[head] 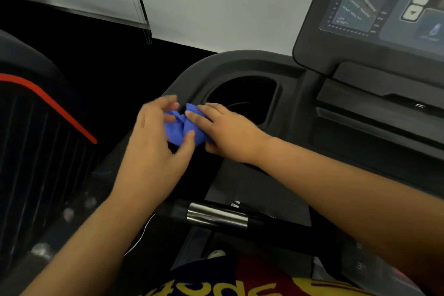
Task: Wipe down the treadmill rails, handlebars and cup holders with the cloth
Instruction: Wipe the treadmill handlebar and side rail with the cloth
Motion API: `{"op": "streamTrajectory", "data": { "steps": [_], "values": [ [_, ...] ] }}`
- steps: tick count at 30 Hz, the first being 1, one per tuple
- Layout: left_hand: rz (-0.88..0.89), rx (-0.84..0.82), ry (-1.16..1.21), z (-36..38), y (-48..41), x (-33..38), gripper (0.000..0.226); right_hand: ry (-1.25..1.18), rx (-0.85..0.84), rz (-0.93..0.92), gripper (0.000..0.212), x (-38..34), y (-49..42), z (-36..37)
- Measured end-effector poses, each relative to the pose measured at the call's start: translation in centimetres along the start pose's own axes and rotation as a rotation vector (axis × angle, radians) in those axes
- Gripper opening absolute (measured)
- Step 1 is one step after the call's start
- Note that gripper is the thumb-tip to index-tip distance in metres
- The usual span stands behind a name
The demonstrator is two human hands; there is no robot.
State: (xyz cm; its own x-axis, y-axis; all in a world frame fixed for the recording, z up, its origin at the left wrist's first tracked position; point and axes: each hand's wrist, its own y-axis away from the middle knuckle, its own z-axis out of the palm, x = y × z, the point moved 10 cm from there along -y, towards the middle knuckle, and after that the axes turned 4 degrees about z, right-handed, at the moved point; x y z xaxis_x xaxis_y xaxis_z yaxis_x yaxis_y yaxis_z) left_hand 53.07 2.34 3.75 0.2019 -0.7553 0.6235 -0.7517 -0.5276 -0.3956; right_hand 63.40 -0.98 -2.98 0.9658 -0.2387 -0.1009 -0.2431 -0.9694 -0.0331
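Blue crumpled cloth point(183, 127) pinched between both hands, left hand point(153, 142) and right hand point(230, 132); refolding flat first should help before wiping the dark cup holder point(242, 101) just beyond.

The scene was dim, and the black floor point(101, 60) swallowed all detail. The pale wall point(216, 2) was the brightest area. A soft glare lay on the metal band point(216, 217). The screen point(374, 5) text was blurred, and straight lines bowed near the edges.
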Motion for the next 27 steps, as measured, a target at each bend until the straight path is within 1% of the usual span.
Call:
{"op": "streamTrajectory", "data": {
  "steps": [2, 3, 5, 8, 10, 11, 12, 13, 14, 16, 18, 21, 22, 24, 25, 27],
  "values": [
    [0.034, -0.051, 0.002, 1.6, 2.1, -0.4, 0.03, 0.042, -0.061, 0.026, 0.07, 1.0, 1.9, -1.0],
    [0.015, -0.098, -0.003, 2.8, 3.1, -1.4, 0.023, 0.049, -0.096, 0.034, 0.067, 1.5, 3.1, -1.3],
    [-0.077, -0.183, 0.011, 4.9, 4.8, -3.8, 0.018, 0.031, -0.172, 0.057, 0.061, 3.2, 6.1, -1.9],
    [-0.208, -0.226, 0.047, 6.4, 6.0, -6.3, 0.015, 0.033, -0.167, 0.13, 0.058, 6.9, 10.0, -3.4],
    [-0.257, -0.245, 0.041, 7.3, 6.5, -7.2, 0.012, 0.054, -0.215, 0.139, 0.068, 8.3, 11.5, -3.2],
    [-0.256, -0.264, -0.009, 7.7, 6.6, -7.4, 0.012, 0.108, -0.265, 0.129, 0.076, 8.5, 12.1, -2.6],
    [-0.227, -0.282, -0.08, 8.0, 6.7, -7.3, 0.016, 0.168, -0.3, 0.106, 0.083, 8.5, 12.5, -2.1],
    [-0.181, -0.299, -0.144, 8.1, 6.7, -7.1, 0.025, 0.219, -0.298, 0.06, 0.087, 8.4, 12.9, -1.9],
    [-0.133, -0.322, -0.174, 8.3, 6.7, -6.9, 0.034, 0.263, -0.284, 0.018, 0.085, 8.0, 13.3, -2.1],
    [-0.04, -0.389, -0.189, 8.7, 6.9, -6.4, 0.045, 0.304, -0.268, -0.015, 0.069, 7.6, 14.4, -2.7],
    [0.072, -0.424, -0.234, 9.2, 7.3, -5.8, 0.049, 0.265, -0.275, -0.041, 0.053, 7.0, 15.7, -2.7],
    [0.123, -0.367, -0.289, 8.9, 7.4, -5.4, 0.047, 0.256, -0.309, -0.039, 0.056, 6.8, 16.7, -1.5],
    [0.132, -0.337, -0.292, 8.7, 7.4, -5.3, 0.045, 0.294, -0.322, -0.023, 0.059, 6.8, 16.1, -1.3],
    [0.155, -0.293, -0.291, 8.4, 7.4, -5.0, 0.046, 0.384, -0.3, -0.049, 0.07, 5.9, 14.2, -0.8],
    [0.165, -0.28, -0.292, 8.4, 7.4, -5.0, 0.047, 0.456, -0.335, -0.086, 0.071, 5.2, 13.2, -0.1],
    [0.169, -0.263, -0.301, 8.3, 7.4, -5.0, 0.048, 0.578, -0.556, -0.056, 0.068, 5.8, 13.1, 2.5]
  ]
}}
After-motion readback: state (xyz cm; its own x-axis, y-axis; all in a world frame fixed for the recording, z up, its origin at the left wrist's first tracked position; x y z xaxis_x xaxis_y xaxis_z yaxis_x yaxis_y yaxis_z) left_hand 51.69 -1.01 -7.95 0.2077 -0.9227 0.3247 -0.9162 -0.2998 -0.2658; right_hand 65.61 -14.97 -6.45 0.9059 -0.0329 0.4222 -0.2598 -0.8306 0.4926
